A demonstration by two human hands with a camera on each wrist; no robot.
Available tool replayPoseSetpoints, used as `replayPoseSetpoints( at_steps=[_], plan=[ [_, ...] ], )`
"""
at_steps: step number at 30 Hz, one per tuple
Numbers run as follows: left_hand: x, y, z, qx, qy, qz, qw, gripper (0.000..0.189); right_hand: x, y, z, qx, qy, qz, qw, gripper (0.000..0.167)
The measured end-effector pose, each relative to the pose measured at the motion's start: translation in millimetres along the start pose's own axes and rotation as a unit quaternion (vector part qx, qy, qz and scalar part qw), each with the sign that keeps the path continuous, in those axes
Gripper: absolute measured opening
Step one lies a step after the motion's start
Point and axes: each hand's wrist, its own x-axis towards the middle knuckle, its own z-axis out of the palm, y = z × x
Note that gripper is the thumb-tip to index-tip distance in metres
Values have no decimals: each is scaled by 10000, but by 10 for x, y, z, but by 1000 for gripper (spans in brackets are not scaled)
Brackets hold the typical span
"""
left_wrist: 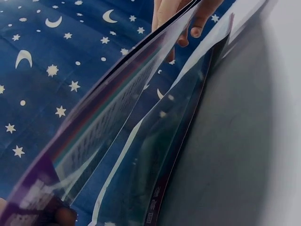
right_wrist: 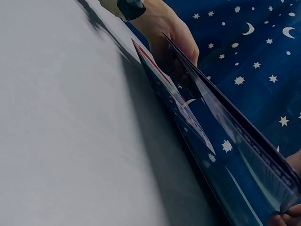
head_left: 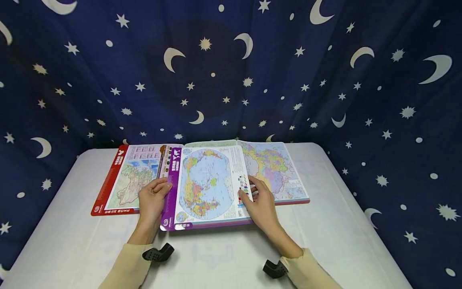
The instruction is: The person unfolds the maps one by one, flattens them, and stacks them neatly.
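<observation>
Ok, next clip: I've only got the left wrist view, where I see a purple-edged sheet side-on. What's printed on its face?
Observer: The head view shows the sheet carries a world map.
Operator: And how is it held at the edge opposite the purple one?
Observer: The right hand pinches it there, with the thumb on the printed face.
Operator: Does it hide anything on the table?
Observer: Yes, from the head camera it partly hides a red-edged map lying to its left.
</observation>
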Motion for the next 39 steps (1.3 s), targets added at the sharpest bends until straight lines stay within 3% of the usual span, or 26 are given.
replayPoseSetpoints(
  at_steps=[11, 19, 25, 39],
  plan=[
    [171, -10, 55, 71, 73, 78, 9999, 26, 128, 0, 45, 124, 21, 190, 9997, 51],
    [260, -44, 76, 23, 165, 32, 9999, 26, 221, 8, 59, 351, -183, 549, 9977, 35],
    [312, -29, 131, 3, 161, 144, 9998, 25, 304, 47, 14, 151, -108, 623, 9979, 23],
    [401, 23, 43, -86, 87, 50, 9999, 30, 288, -68, 15, -42, 60, 328, 9994, 16]
  ],
)
